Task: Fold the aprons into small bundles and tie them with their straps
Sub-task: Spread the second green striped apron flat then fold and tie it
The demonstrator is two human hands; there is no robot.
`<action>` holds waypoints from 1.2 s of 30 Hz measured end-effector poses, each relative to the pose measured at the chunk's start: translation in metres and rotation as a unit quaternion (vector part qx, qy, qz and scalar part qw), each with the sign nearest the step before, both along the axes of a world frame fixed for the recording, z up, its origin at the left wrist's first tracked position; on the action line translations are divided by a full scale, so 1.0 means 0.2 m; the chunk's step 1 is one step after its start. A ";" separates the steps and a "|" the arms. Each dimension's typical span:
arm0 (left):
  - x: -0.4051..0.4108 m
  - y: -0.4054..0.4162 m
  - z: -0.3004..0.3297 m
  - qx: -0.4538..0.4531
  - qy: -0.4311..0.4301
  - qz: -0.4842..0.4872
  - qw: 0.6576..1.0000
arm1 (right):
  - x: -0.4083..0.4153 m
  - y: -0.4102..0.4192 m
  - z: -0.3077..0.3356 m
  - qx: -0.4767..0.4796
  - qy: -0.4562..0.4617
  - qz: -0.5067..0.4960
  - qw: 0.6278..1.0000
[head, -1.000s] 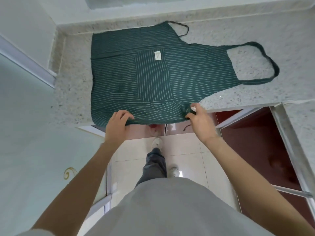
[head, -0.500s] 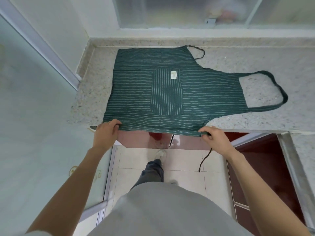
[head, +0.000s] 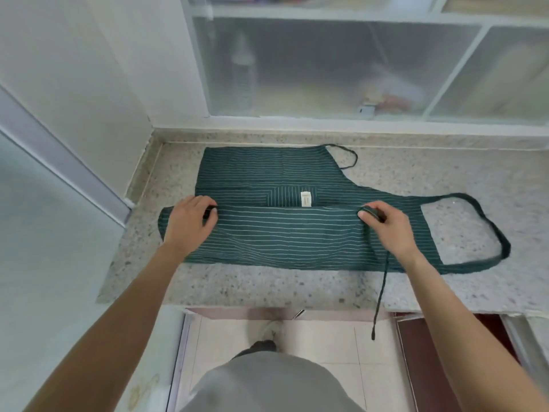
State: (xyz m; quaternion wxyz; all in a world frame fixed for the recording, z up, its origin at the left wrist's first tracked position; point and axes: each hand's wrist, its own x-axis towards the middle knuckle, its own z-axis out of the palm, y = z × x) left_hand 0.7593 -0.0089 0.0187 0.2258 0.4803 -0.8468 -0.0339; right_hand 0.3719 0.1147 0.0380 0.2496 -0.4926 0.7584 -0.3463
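Note:
A dark green striped apron [head: 285, 233] lies on the speckled stone counter [head: 267, 286], its near long edge folded up over the middle so the fold covers most of the pocket below the white label [head: 305, 199]. My left hand [head: 190, 224] grips the folded edge at its left end. My right hand [head: 386, 227] pinches the same edge at the right end. One waist strap [head: 381, 286] trails from under my right hand over the counter's front edge. The neck loop [head: 487, 230] lies flat at the right, and the other waist strap [head: 347, 157] curls at the back.
A white wall and a door frame [head: 59, 162] close off the left side. Behind the counter stands a frosted glass window [head: 341, 63] with blurred items behind it. Below the counter's front edge are a tiled floor [head: 326, 343], my shoe and a dark red cabinet door [head: 430, 352].
Both hands have carried the apron's near edge from the counter's front lip up and away, laying it over the middle. The waist strap now hangs from under my right hand.

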 end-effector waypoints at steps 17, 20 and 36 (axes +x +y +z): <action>-0.36 -1.26 -0.05 -0.036 -0.058 -0.021 0.997 | -0.17 -1.32 -0.01 0.027 0.198 -0.159 0.967; -0.41 -1.45 -0.18 0.021 -0.078 -0.012 0.997 | -0.18 -1.51 -0.14 0.077 0.187 -0.156 0.967; -0.40 -1.65 -0.62 0.124 -0.101 -0.006 0.987 | -0.22 -1.76 -0.64 0.225 0.314 -0.074 0.919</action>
